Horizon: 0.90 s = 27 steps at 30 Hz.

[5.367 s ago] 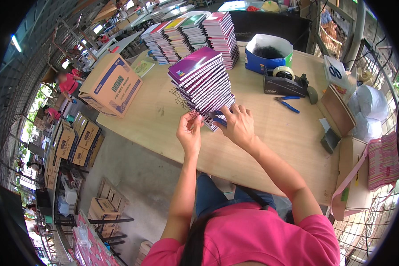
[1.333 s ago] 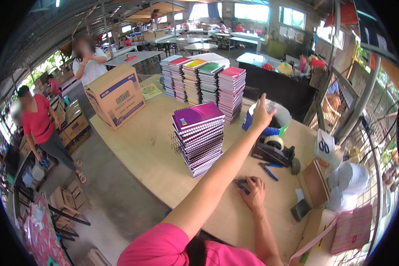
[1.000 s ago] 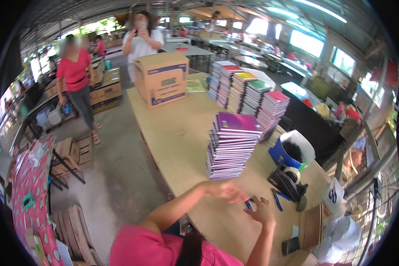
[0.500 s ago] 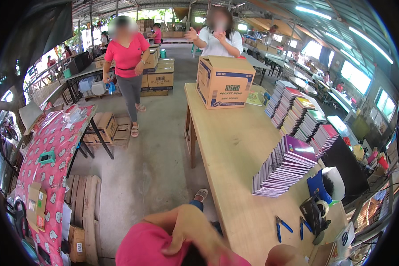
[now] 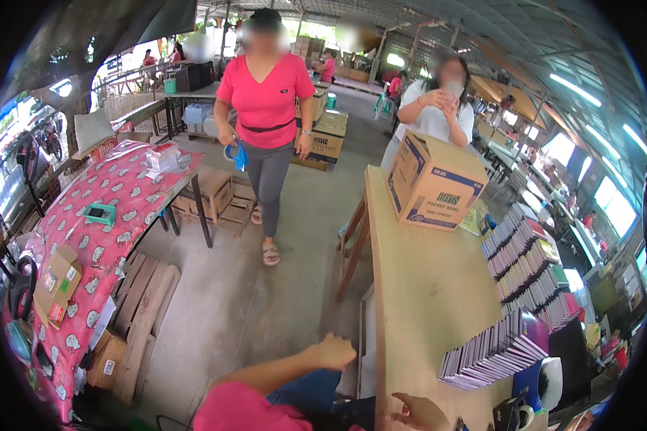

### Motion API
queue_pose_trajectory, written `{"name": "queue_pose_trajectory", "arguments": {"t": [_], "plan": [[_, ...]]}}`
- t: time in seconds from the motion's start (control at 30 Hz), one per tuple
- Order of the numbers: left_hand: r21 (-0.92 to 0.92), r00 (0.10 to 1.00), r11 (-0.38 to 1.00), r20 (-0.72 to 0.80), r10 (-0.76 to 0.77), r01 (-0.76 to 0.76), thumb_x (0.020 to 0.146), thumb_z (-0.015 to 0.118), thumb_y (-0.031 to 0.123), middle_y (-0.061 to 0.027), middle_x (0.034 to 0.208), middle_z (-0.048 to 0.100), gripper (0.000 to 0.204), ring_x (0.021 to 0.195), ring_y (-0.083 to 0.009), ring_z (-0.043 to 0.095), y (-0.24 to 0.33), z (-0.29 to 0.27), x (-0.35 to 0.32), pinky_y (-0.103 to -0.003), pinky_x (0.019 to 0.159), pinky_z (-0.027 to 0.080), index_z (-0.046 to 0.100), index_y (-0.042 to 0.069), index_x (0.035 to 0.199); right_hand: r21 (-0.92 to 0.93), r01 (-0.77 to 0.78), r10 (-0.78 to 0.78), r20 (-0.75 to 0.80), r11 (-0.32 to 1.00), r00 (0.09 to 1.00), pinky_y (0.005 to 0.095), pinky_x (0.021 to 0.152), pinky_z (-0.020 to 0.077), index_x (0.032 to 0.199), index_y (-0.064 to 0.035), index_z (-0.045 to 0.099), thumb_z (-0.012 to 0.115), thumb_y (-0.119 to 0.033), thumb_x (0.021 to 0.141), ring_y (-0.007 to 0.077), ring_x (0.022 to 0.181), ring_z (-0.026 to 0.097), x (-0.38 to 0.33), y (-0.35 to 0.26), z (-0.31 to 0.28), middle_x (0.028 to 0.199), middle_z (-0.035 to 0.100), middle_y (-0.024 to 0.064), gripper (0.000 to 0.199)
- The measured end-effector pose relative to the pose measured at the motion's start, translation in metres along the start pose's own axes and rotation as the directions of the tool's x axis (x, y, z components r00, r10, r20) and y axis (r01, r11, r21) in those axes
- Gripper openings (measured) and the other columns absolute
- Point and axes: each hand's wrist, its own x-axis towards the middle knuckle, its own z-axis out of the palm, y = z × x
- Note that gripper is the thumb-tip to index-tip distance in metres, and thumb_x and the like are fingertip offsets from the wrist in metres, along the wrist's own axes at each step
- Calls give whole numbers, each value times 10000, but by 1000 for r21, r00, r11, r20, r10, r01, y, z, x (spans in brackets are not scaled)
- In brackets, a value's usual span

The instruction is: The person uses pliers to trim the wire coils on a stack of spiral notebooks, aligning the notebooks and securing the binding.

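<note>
My left hand [image 5: 334, 352] is held out in front of me beside the long wooden table [image 5: 410, 309]. Its fingers are curled in, and nothing shows in them. At the table's near edge is my right hand [image 5: 418, 413], empty, with its fingers apart. The nearest goods to it are purple spiral notebooks [image 5: 492, 352], piled in a leaning stack. A black tape dispenser [image 5: 509, 415] stands at the lower right, partly cut off. Farther along the table sits a cardboard carton [image 5: 438, 183], with several more notebook stacks [image 5: 528, 258] to its right.
A person in a pink shirt [image 5: 266, 100] stands in the aisle holding something blue. Another in white [image 5: 417, 108] stands behind the carton. On the left are a table with a pink patterned cover [image 5: 133, 194], wooden pallets [image 5: 147, 316] and cartons [image 5: 205, 190].
My left hand has come off my pink sleeve and now reaches forward, curled. My right hand shows more. The view has turned left; the person in pink has come nearer.
</note>
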Motion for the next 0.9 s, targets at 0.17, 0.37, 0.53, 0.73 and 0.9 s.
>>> {"name": "queue_pose_trajectory", "arguments": {"t": [0.17,0.37,0.53,0.73,0.9], "plan": [[-652,811,484,-492,316,-584,926,620,150,-108,1040,700,320,816,-178,658,3,-75,-26,-313,776,534,634,45,1227,-135,-97,107,68,986,992,407,796,514,1407,-145,451,648,-513,858,322,935,661,4,2,-13,1035,676,149,690],[-952,928,202,-152,341,-230,994,557,272,-74,980,725,315,733,-102,644,-60,-25,39,-241,645,520,669,69,1206,-114,36,-34,17,993,999,465,749,519,1437,-147,382,612,-590,842,372,881,663,-6,-6,-14,994,666,194,777],[-669,879,679,-81,-470,301,939,558,444,-173,1103,696,534,964,-281,675,-100,245,99,-400,840,529,609,39,1283,-97,62,-81,-208,993,975,438,762,500,1478,-169,371,683,-553,796,379,884,642,-39,-42,-51,1035,660,200,842],[-462,880,751,200,-431,472,894,542,412,-248,1162,645,524,1056,-406,636,-82,308,102,-462,950,480,635,14,1222,-124,267,-294,-382,956,876,419,754,504,1465,-111,384,655,-530,810,317,835,652,-98,-27,-56,1031,659,124,823],[-285,897,851,126,-423,441,866,535,306,-252,1087,665,401,1021,-402,647,-54,298,102,-480,902,501,690,3,1078,-183,265,-314,-339,947,887,419,751,504,1467,-117,374,661,-485,820,303,857,653,-102,-38,-52,1012,648,115,798]]}}
